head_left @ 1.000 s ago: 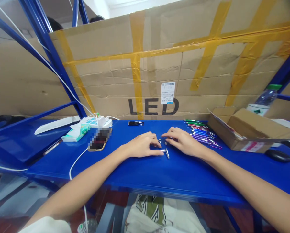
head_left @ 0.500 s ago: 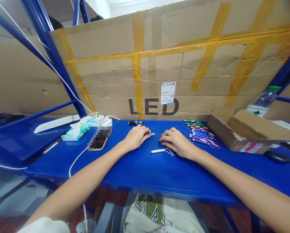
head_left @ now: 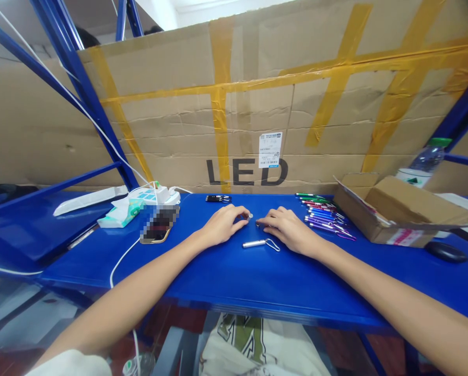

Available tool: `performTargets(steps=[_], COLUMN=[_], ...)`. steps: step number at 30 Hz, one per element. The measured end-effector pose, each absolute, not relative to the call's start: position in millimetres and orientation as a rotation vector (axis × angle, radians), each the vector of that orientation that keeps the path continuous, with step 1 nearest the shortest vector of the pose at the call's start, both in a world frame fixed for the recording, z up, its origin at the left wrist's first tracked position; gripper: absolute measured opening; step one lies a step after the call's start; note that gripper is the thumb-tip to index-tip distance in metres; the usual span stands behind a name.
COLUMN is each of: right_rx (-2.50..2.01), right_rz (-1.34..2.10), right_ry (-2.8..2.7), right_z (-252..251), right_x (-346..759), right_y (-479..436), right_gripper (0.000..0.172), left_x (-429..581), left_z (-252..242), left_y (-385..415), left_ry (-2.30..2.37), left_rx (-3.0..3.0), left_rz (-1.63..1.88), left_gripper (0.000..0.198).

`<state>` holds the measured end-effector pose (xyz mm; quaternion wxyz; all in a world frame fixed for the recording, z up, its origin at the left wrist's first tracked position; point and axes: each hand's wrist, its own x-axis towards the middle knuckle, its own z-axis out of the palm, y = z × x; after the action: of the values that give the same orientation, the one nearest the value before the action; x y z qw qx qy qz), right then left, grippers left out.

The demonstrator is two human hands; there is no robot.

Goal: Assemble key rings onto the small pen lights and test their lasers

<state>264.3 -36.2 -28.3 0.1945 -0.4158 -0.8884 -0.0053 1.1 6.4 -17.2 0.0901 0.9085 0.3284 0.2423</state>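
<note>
My left hand (head_left: pixel 223 225) rests on the blue table (head_left: pixel 234 282) with its fingers curled, and thumb and forefinger pinch a small silver part (head_left: pixel 250 215). My right hand (head_left: pixel 288 228) lies just to the right, knuckles up. Its fingertips are closed on something tiny that I cannot make out, a few centimetres from the left fingertips. A slim silver pen light with a wire key loop (head_left: pixel 259 243) lies loose on the table just in front of both hands, and neither hand touches it.
A heap of several coloured pen lights (head_left: pixel 324 215) lies right of my right hand, beside an open cardboard box (head_left: pixel 394 222). A phone (head_left: pixel 158 227), power strip (head_left: pixel 155 196) and tissue pack (head_left: pixel 118 214) sit at left. A black clip (head_left: pixel 218 198), mouse (head_left: pixel 445 251) and bottle (head_left: pixel 425 159) are also there.
Both hands moved away from me, off the small parts. The silver pen light now lies alone on the table. My left fingertips have come closer to the right ones with the silver part.
</note>
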Motion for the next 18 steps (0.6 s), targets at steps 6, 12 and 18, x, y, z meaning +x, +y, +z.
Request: performTargets(steps=[6, 12, 18], right_rx=[-1.214, -1.153, -1.011], right_rz=[-0.129, -0.025, 0.248], right_ry=[-2.492, -2.417, -2.085], right_z=[-30.1, -26.7, -12.9], right_x=[258.3, 262.0, 253.4], right_y=[-36.5, -37.1, -46.8], right_gripper=[0.027, 0.015, 0.016], left_x=[1.1, 1.2, 9.8], left_z=[-17.2, -16.8, -16.9], left_y=[5.8, 5.0, -3.0], left_ry=[1.008, 0.965, 0.858], left_rx=[2.699, 2.684, 2.518], left_rz=[0.731, 0.740, 0.764], left_gripper=[0.017, 0.017, 0.016])
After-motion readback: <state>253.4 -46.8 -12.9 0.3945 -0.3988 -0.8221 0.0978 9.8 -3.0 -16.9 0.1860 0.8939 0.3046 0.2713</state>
